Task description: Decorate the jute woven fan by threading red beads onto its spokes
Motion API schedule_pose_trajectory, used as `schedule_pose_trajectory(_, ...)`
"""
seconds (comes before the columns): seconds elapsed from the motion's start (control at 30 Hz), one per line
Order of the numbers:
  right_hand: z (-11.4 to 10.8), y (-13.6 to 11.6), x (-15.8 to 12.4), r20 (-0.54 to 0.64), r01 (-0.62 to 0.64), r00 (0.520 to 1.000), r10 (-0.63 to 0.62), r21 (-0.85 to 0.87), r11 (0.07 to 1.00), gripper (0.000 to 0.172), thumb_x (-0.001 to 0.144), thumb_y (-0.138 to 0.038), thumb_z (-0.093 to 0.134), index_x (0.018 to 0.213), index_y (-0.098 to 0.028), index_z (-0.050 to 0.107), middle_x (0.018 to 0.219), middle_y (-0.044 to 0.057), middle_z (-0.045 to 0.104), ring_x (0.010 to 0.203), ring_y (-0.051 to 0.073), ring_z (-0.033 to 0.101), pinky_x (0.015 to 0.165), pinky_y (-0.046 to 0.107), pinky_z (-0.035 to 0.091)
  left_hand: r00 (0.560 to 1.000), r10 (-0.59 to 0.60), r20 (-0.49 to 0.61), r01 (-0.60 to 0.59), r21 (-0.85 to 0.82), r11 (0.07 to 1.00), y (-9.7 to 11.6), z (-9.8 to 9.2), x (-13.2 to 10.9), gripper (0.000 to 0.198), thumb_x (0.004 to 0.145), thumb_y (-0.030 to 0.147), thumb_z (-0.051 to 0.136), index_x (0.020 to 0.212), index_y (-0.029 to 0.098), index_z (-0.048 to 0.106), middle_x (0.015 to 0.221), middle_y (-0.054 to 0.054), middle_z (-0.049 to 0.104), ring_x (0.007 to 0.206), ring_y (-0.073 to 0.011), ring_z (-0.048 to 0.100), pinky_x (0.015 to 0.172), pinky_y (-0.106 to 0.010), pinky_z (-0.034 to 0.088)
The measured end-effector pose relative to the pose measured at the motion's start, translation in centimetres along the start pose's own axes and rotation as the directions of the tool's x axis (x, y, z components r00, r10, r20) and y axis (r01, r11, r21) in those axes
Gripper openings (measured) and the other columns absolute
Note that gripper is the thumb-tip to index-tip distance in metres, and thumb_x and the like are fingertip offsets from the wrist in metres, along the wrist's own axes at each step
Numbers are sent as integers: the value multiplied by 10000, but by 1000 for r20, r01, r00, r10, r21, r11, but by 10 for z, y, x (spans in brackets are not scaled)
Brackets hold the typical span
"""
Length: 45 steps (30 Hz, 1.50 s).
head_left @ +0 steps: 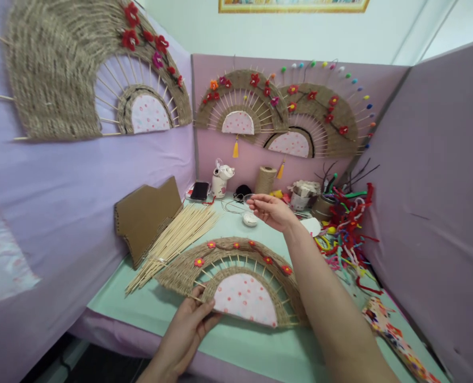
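A woven twine fan [172,271] with small red flowers and a dotted half-round centre is held tilted over the green table. My left hand [194,319] grips its lower left edge, thumb in front, fingers partly behind. Raised beyond the fan's top edge, my right hand [270,209] has thumb and fingertips pinched together. Thin clear thread or wire [236,205] shows by those fingertips, though what exactly they hold is too fine to make out. Just below that hand sits a small white round object [250,218].
Thin sticks [180,239] and brown cardboard [144,215] lie left. A twine spool [265,180], phone [200,190] and white figurine [220,181] stand behind. Colourful pipe cleaners [348,229] crowd the right. Finished fans [57,69] hang on the cloth-covered panels.
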State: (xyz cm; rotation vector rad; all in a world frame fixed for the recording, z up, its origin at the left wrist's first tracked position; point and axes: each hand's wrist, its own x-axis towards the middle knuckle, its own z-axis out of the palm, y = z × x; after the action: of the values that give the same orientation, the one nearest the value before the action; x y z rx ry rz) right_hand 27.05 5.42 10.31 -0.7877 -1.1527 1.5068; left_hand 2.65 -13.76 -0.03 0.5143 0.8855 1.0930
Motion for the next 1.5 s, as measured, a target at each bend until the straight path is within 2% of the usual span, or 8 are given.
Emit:
schedule_pose_trajectory(0.23,0,16,-47,-9,-17,1000,20,300,954,176,706,-177,796,812,-197,657,843,-7,725,688,59,647,583,113,519,999,20,-30,-19,25,1000,2,5,-1,421,749,155,752,1105,183,531,1095,-80,704,955,-182,689,880,-318,572)
schedule_pose_trajectory(0.4,-8,33,-60,-67,-8,997,47,487,873,202,696,-186,816,783,-181,635,738,-32,687,591,31,607,495,72,480,997,46,-54,-44,34,998,2,8,-3,405,751,130,744,1094,171,532,1088,-83,706,939,-177,696,873,-325,583)
schedule_pose_trajectory(0.53,-12,40,-64,-65,4,997,40,569,822,201,701,-170,814,786,-172,631,688,-36,664,576,27,597,503,66,492,995,56,-77,-53,40,998,2,8,-2,389,752,107,734,1079,171,535,1041,-72,715,914,-170,700,844,-314,593)
schedule_pose_trajectory(0.87,-10,38,-70,-92,-23,990,110,655,755,150,777,-138,748,788,-167,601,649,-46,626,530,15,575,455,46,480,996,67,-66,-63,66,996,0,7,2,399,795,84,685,1138,165,499,1091,-99,705,932,-163,698,877,-331,584)
schedule_pose_trajectory(1.07,-9,40,-69,-119,-15,985,123,656,754,169,788,-177,749,762,-159,583,609,-46,610,498,13,550,421,48,447,996,64,-69,-60,58,997,2,9,-1,400,779,88,701,1127,162,518,1083,-97,710,912,-172,706,861,-324,593)
schedule_pose_trajectory(1.37,-7,43,-70,-149,8,983,104,611,792,191,751,-182,778,731,-155,590,607,-43,605,485,10,522,406,51,406,994,59,-87,-55,48,997,0,8,0,431,777,82,701,1151,177,509,1043,-89,720,909,-172,706,858,-323,590)
schedule_pose_trajectory(1.43,-5,43,-71,-179,28,980,90,566,824,211,711,-195,806,722,-156,599,606,-43,603,489,13,515,412,59,403,995,62,-74,-59,46,997,1,8,0,412,767,93,715,1125,177,531,1046,-83,718,915,-175,704,860,-322,588)
schedule_pose_trajectory(1.5,-1,38,-71,-241,96,970,22,466,880,225,672,-216,826,723,-156,616,617,-36,612,503,20,517,436,77,415,997,59,-56,-56,47,997,1,7,0,396,759,113,728,1107,174,550,1082,-86,707,950,-187,698,871,-324,584)
